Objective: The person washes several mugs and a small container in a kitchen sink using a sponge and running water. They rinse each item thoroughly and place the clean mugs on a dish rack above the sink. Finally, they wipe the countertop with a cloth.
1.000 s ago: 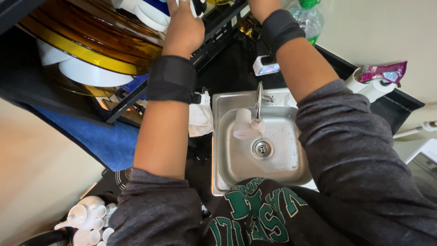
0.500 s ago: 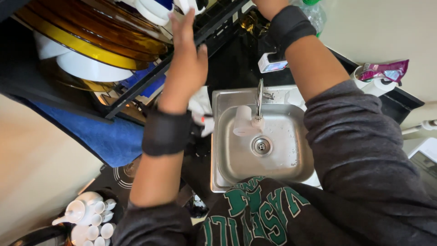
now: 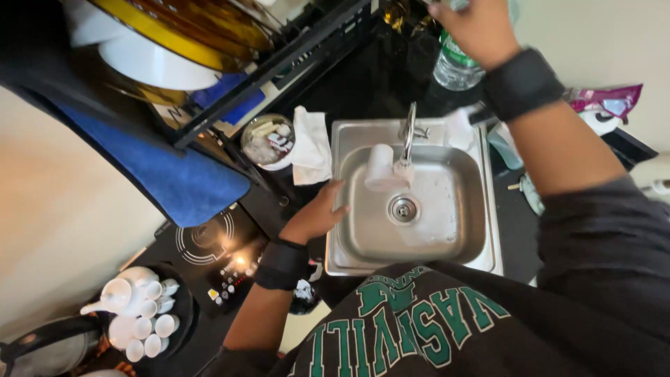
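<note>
At counter edge | left hand (image 3: 317,215) resting on steel sink (image 3: 447,234)

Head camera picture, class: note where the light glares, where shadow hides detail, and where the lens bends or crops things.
Head view: glare on the steel sink floor and the pale wall at right; deep shadow over the black counter behind the tap; wide-angle bending tilts the dish rack; the right hand is cropped at the top edge; the left hand on the sink's rim is sharp.
</note>
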